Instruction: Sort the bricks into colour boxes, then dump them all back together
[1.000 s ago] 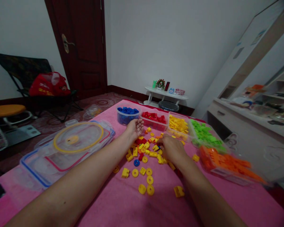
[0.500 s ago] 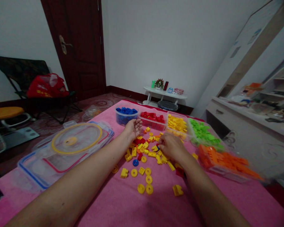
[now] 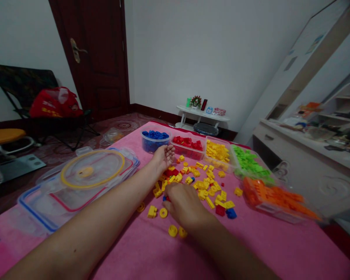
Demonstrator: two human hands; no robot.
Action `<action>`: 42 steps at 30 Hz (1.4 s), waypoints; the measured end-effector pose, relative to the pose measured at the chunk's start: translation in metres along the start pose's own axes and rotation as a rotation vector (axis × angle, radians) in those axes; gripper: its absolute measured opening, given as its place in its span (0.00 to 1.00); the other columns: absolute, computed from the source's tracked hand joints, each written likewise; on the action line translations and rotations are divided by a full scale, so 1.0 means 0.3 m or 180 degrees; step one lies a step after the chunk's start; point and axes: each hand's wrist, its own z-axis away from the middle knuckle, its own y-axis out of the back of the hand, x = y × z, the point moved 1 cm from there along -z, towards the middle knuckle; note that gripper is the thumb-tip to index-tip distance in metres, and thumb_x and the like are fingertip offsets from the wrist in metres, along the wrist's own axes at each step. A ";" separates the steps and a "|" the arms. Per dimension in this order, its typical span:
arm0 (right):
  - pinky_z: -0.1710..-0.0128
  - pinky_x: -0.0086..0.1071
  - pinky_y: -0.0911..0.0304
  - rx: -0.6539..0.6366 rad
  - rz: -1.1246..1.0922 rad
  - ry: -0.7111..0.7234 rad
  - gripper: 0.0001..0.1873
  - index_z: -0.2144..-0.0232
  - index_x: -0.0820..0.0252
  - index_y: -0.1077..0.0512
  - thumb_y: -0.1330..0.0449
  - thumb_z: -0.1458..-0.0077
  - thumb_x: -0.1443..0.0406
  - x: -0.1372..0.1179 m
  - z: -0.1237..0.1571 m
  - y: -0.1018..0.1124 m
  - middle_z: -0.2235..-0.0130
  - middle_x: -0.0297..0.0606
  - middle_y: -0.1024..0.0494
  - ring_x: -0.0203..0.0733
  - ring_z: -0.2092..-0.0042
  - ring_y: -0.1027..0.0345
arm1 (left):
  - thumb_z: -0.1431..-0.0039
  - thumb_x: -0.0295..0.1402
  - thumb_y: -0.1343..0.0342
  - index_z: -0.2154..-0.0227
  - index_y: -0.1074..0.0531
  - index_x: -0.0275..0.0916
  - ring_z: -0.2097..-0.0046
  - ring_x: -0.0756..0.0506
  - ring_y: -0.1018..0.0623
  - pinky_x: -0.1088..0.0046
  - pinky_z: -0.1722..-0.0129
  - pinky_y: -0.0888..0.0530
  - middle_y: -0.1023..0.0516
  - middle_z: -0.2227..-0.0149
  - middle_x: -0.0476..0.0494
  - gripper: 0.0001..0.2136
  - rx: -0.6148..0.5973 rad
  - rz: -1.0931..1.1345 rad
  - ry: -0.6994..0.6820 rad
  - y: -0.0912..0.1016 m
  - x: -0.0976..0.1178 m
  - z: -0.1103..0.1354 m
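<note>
My left hand (image 3: 164, 156) is turned palm up beside the red block box, its fingers loosely curled and apart, with no piece visible in it. My right hand (image 3: 183, 202) is lowered over the near left of the loose pile, back upward, fingers bent down and closed. At its fingertips a bit of a blue piece (image 3: 164, 198) and some red show; the hand hides most of what it touches. Yellow toy blocks (image 3: 204, 186) lie scattered around both hands. A red block (image 3: 220, 210) and a blue block (image 3: 231, 213) lie to the right.
Along the table's far and right sides stand a round tub of blue blocks (image 3: 154, 146) and boxes of red (image 3: 188, 153), yellow (image 3: 217, 165), green (image 3: 251, 161) and orange blocks (image 3: 277, 198). Stacked clear lids (image 3: 93, 167) lie at the left on the pink cloth (image 3: 245, 249).
My right hand has moved left and nearer to me, from the right part of the pile to the blue ring. Blocks it covered now show. My left hand stays in place.
</note>
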 end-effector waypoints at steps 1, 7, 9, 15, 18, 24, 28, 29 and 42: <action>0.67 0.32 0.42 -0.0046 0.0060 -0.0043 0.12 0.64 0.63 0.24 0.46 0.48 0.68 -0.007 -0.002 -0.001 0.62 0.47 0.21 0.47 0.60 0.27 | 0.43 0.25 0.54 0.77 0.31 0.33 0.83 0.53 0.29 0.81 0.84 0.32 0.28 0.82 0.47 0.10 0.0005 0.0001 0.0001 0.000 -0.002 -0.001; 0.69 0.30 0.44 0.0183 -0.0007 0.0000 0.11 0.66 0.63 0.25 0.47 0.48 0.70 0.029 -0.007 -0.002 0.65 0.45 0.21 0.43 0.65 0.28 | 0.43 0.24 0.54 0.75 0.30 0.33 0.83 0.53 0.29 0.81 0.84 0.31 0.27 0.82 0.47 0.09 -0.0043 -0.0029 0.0004 0.004 -0.008 -0.007; 0.71 0.28 0.47 0.0446 -0.0249 -0.0010 0.08 0.71 0.61 0.25 0.45 0.50 0.68 0.083 -0.004 0.025 0.70 0.40 0.22 0.39 0.68 0.31 | 0.43 0.24 0.54 0.75 0.30 0.33 0.82 0.53 0.28 0.81 0.83 0.30 0.27 0.82 0.47 0.09 -0.0094 -0.0018 -0.0016 0.005 -0.006 -0.011; 0.74 0.26 0.50 0.0688 -0.0800 -0.0087 0.05 0.74 0.60 0.26 0.42 0.52 0.67 0.298 0.079 0.195 0.75 0.31 0.28 0.33 0.74 0.39 | 0.44 0.24 0.53 0.75 0.30 0.33 0.83 0.53 0.28 0.81 0.84 0.30 0.27 0.82 0.47 0.08 -0.0084 0.0022 0.0029 0.002 -0.003 -0.016; 0.73 0.27 0.49 0.0443 -0.0575 -0.0275 0.04 0.73 0.59 0.25 0.41 0.53 0.65 0.381 0.167 0.214 0.73 0.33 0.26 0.34 0.73 0.38 | 0.44 0.25 0.52 0.74 0.29 0.33 0.83 0.53 0.29 0.81 0.84 0.31 0.28 0.82 0.47 0.08 -0.0059 0.0039 0.0081 -0.007 -0.005 -0.009; 0.70 0.29 0.47 0.0039 -0.0304 -0.0610 0.05 0.74 0.57 0.29 0.45 0.53 0.69 0.461 0.320 0.092 0.71 0.36 0.25 0.38 0.69 0.35 | 0.41 0.26 0.54 0.75 0.30 0.33 0.84 0.54 0.30 0.81 0.84 0.31 0.28 0.82 0.47 0.10 -0.0086 0.0010 0.0140 -0.018 -0.013 0.006; 0.72 0.29 0.50 0.0027 -0.0268 -0.0698 0.03 0.76 0.57 0.36 0.48 0.53 0.69 0.460 0.334 0.022 0.74 0.34 0.29 0.37 0.71 0.37 | 0.41 0.26 0.55 0.75 0.31 0.33 0.84 0.53 0.29 0.81 0.84 0.31 0.28 0.82 0.47 0.11 -0.0148 -0.0024 0.0154 -0.022 -0.022 0.010; 0.71 0.29 0.50 0.0057 -0.0249 -0.0665 0.03 0.76 0.58 0.37 0.48 0.53 0.70 0.458 0.328 0.009 0.73 0.34 0.29 0.37 0.71 0.37 | 0.42 0.26 0.54 0.75 0.31 0.33 0.84 0.53 0.29 0.81 0.84 0.31 0.28 0.82 0.47 0.10 -0.0172 -0.0037 0.0163 -0.024 -0.025 0.013; 0.77 0.26 0.50 0.1044 -0.0674 -0.0437 0.02 0.73 0.58 0.36 0.45 0.53 0.67 0.378 0.130 0.184 0.76 0.31 0.30 0.32 0.77 0.39 | 0.41 0.35 0.52 0.67 0.28 0.32 0.74 0.45 0.22 0.72 0.77 0.25 0.23 0.72 0.37 0.12 -0.1258 -0.0827 0.0966 -0.072 -0.158 0.122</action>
